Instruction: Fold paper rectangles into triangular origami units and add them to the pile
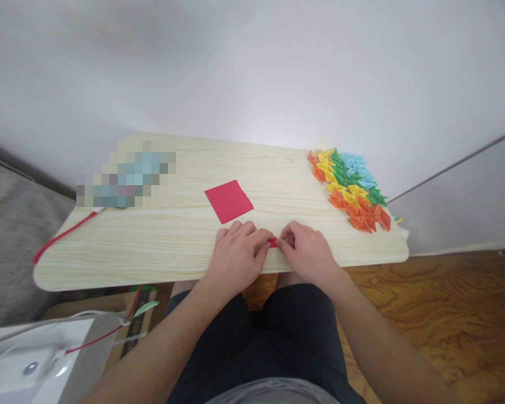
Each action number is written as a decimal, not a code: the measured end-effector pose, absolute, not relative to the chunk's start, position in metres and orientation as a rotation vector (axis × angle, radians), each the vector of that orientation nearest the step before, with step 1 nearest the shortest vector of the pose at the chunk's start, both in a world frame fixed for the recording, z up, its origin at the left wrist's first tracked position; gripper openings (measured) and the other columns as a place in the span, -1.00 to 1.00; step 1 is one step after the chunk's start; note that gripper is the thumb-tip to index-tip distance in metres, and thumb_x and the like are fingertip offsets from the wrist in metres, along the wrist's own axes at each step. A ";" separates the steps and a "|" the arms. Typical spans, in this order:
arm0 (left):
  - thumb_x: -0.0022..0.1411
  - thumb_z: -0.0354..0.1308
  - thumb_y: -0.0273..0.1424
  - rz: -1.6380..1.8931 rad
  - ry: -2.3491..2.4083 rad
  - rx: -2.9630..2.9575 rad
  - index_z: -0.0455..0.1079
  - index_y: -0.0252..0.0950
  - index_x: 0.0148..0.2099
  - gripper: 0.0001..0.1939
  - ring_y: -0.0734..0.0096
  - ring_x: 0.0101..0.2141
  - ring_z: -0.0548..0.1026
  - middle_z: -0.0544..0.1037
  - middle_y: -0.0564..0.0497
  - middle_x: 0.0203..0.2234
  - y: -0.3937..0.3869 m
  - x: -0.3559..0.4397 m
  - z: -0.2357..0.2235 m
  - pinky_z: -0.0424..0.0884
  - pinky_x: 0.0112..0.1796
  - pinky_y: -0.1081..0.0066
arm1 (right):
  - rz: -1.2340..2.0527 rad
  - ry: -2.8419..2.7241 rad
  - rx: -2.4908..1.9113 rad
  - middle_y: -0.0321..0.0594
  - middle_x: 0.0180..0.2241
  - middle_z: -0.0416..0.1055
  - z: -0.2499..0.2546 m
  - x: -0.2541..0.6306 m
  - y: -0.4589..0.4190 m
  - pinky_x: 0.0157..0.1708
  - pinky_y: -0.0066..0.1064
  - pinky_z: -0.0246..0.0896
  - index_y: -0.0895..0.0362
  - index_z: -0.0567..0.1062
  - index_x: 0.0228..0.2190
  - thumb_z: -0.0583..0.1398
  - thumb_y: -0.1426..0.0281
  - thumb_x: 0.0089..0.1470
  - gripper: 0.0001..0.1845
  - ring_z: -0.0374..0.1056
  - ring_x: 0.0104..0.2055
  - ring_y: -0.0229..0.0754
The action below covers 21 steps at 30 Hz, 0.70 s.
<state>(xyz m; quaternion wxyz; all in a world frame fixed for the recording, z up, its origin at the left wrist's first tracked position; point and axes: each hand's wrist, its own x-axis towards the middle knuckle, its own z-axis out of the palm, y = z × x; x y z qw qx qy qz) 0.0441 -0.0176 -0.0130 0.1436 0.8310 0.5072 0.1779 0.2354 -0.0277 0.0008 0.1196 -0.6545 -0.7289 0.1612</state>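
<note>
A small piece of folded red paper [272, 242] is pinched between both hands just above the table's front edge. My left hand [239, 252] grips its left side between thumb and forefinger, the other fingers bent over the tabletop. On the right side, the thumb and fingertips of my right hand [306, 249] are closed on the same paper. Most of the folded piece is hidden behind the fingers. Just beyond my left hand lies a flat stack of red square paper [229, 201].
Rows of folded paper pieces [353, 188] in orange, yellow, green and blue cover the right end of the pale wooden table [185, 247]. A blurred-out object [130, 177] with a red cable [63, 238] lies at the left. A white wall [252, 73] stands behind.
</note>
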 end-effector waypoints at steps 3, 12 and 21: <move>0.44 0.12 -0.28 0.489 1.467 2.402 0.54 -0.05 -0.04 -0.83 0.07 -0.08 0.42 0.54 -0.03 -0.22 -0.018 0.044 -0.011 0.19 -0.09 0.12 | 0.524 -2.095 -1.834 -0.29 -0.36 0.55 -0.002 0.240 -0.031 -0.25 -0.32 0.13 0.05 0.53 -0.29 0.24 0.37 0.28 -0.93 0.43 -0.26 -0.12; 0.44 0.10 -0.28 0.470 1.476 2.426 0.52 -0.06 -0.06 -0.83 0.07 -0.09 0.41 0.53 -0.04 -0.22 -0.019 0.045 -0.009 0.19 -0.11 0.13 | 0.390 -2.001 -1.780 -0.24 -0.34 0.49 -0.014 0.236 -0.048 -0.14 -0.25 0.08 0.05 0.56 -0.23 0.22 0.38 0.32 -0.91 0.37 -0.17 -0.04; 0.46 0.08 -0.27 0.475 1.446 2.461 0.53 -0.06 -0.04 -0.81 0.07 -0.10 0.41 0.53 -0.05 -0.22 -0.018 0.041 -0.013 0.20 -0.09 0.13 | 0.303 -1.915 -1.795 -0.26 -0.40 0.43 -0.026 0.232 -0.048 -0.19 -0.26 0.00 0.06 0.52 -0.32 0.28 0.27 0.28 -0.85 0.33 -0.23 -0.06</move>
